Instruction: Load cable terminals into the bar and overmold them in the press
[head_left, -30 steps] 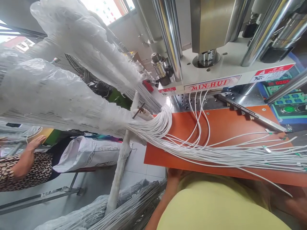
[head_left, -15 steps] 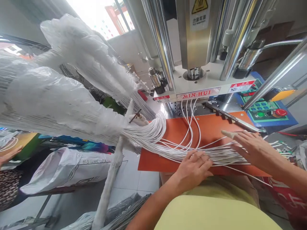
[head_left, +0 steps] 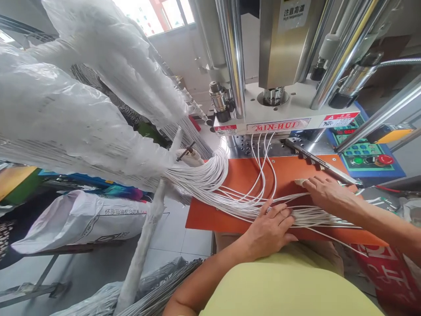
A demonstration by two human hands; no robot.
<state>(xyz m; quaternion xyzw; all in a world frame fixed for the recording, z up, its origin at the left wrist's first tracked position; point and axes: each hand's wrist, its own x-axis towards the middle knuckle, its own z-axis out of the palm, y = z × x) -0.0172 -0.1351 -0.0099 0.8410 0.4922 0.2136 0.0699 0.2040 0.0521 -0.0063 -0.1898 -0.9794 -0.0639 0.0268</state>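
A thick bundle of thin white cables (head_left: pixel 210 177) runs out of clear plastic wrapping (head_left: pixel 75 127) on the left and fans across an orange work plate (head_left: pixel 292 173). My left hand (head_left: pixel 268 228) lies flat on the cables near the plate's front edge, fingers spread. My right hand (head_left: pixel 324 193) rests on the cables farther right, fingers extended toward the left, with a taped fingertip. A few cables loop up (head_left: pixel 263 153) under the press head of a machine labelled MIN-HUI (head_left: pixel 279 126). Neither hand visibly grips a cable.
Chrome columns (head_left: pixel 235 57) rise from the machine. A control panel with green and red buttons (head_left: pixel 365 158) sits at right. A metal bar (head_left: pixel 320 164) crosses the plate's back. A white sack (head_left: pixel 85 219) and more wrapped cable bundles (head_left: pixel 154 294) lie low on the left.
A second ago both hands were below the plate, out of sight or nearly so. They rose onto the cables; since half a second ago my right hand moved left and lower onto them.
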